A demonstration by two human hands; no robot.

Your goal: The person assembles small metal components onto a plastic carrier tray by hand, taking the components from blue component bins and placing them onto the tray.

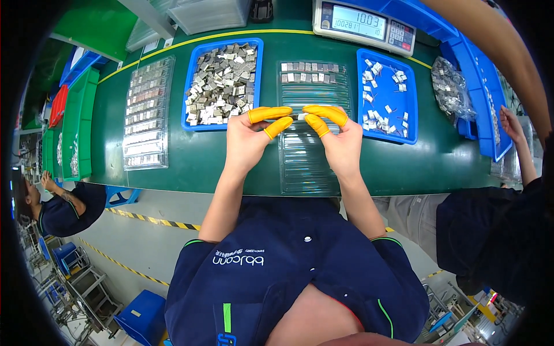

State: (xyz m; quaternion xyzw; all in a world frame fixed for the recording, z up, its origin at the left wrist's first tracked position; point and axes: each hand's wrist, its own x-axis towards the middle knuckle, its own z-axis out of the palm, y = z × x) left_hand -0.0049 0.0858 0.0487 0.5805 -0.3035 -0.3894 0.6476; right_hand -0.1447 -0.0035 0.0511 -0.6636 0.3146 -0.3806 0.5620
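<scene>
Connector (300, 116), small and pale, is sitting over the ribbed clear tray (309, 164), between the left hand (245, 141) and the right hand (345, 144). Each hand's thumb and forefinger are pinching it from their own side; whether it is one part or two meeting parts, I cannot tell. It could be slipping loose, I judge, because only fingertips in smooth yellow finger cots (270, 114) are gripping it. That thin tray is lying just below both hands, so a dropping wrist could be jolting its filled rows (310, 77). Farther out, the left hand is hovering beside the left blue bin (259, 63), and a nudge could be spilling its heaped metal shells (222, 83). Loose white pieces (378, 122) in the right blue bin (414, 98) could be tangling by their thin leads.

Counting outward: two hands are holding one connector, if whole, with four finger cots showing. Two filled rows are occupying the tray's far end. Two blue bins are flanking it, their pieces overlapping past counting. One digital scale (363, 26) is standing behind.
</scene>
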